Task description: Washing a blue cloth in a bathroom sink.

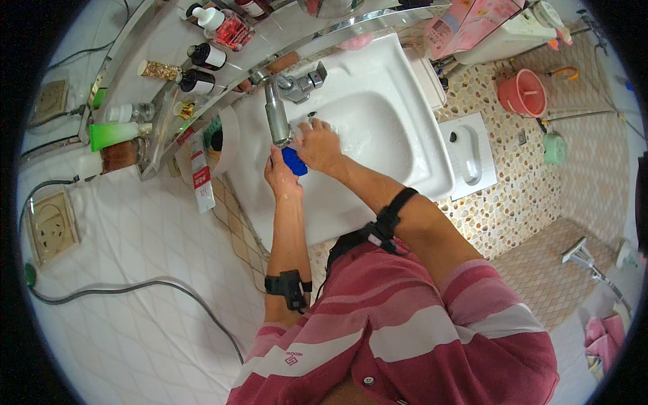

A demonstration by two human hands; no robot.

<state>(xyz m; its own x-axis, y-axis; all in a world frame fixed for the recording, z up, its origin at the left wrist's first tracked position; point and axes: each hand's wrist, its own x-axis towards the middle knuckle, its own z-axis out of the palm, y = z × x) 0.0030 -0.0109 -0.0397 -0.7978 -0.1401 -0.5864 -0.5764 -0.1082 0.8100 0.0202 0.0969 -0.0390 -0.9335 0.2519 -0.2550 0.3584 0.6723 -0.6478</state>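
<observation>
My left hand (282, 174) grips a small bright blue object (294, 162), whose exact kind I cannot tell; it may be a sponge or brush. The spout of the chrome faucet (276, 114) is directly above the blue object. My right hand (320, 148) is just to the right of it, palm down with the fingers a little apart, over the left side of the basin. Whether its thumb side touches the blue object is unclear. Water runs and splashes into the white ceramic sink (430, 167). The faucet's lever (318, 76) is at the back.
A mirror shelf at upper left carries a red pump bottle (230, 33), dark bottles (207, 55) and a green tube (119, 134). A red-and-white tube (201, 177) is left of the sink. Right are a squat toilet (468, 152), a red bucket (524, 93) and a squeegee (579, 253).
</observation>
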